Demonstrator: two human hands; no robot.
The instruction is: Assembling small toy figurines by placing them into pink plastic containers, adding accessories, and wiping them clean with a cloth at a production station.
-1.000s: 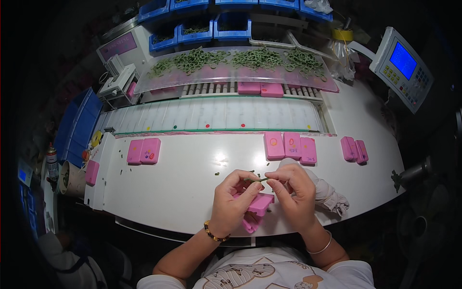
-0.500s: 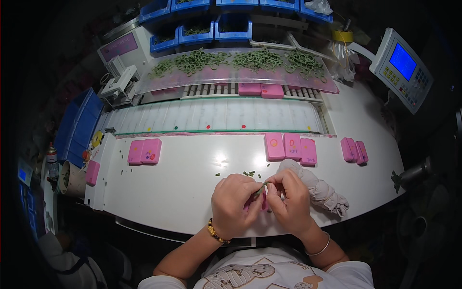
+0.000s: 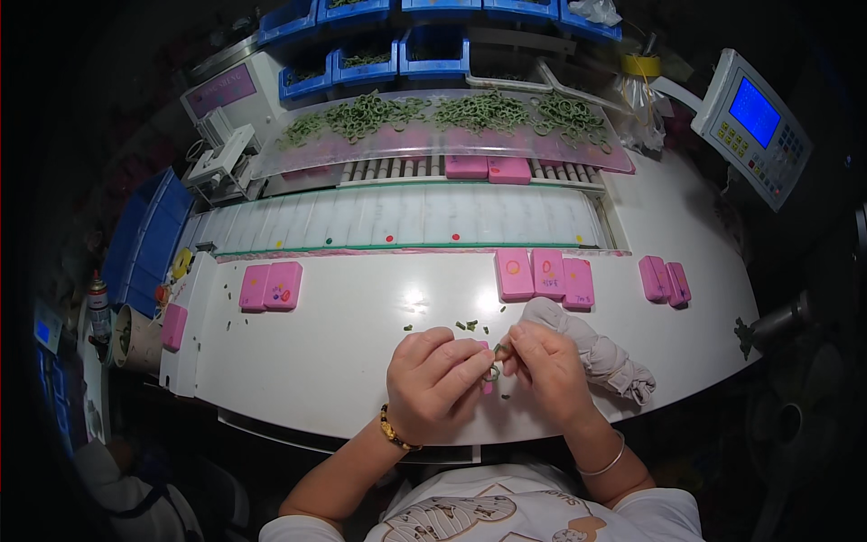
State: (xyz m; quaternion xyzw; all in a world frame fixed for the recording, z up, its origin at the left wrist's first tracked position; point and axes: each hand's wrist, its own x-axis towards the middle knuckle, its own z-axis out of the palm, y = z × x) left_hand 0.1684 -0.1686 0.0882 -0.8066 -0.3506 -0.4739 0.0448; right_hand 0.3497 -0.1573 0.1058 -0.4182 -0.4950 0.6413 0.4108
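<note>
My left hand point(image 3: 438, 379) is closed in a pinch on a small green wax ring point(image 3: 492, 372) in front of me. Facing it, my right hand point(image 3: 546, 375) is closed too, its thumb and forefinger on a short green stub point(image 3: 499, 350) just above the ring. Whether stub and ring are joined is too small to tell. Part of a pink block point(image 3: 489, 387) shows between the hands, low over the white table; my left hand hides the rest. Short green scraps point(image 3: 467, 326) lie just beyond my fingers. A rolled beige cloth point(image 3: 591, 352) rests beside my right hand.
Pink blocks point(image 3: 546, 274) stand beyond the cloth, with more at left point(image 3: 271, 286) and far right point(image 3: 664, 280). A white slotted rack point(image 3: 388, 217) spans the back, below a clear shelf heaped with green rings point(image 3: 488, 113). A control panel point(image 3: 754, 126) juts in at right.
My left hand has shifted slightly left and turned, and the hands are a little farther apart. The green ring and the pink block between them now show more plainly.
</note>
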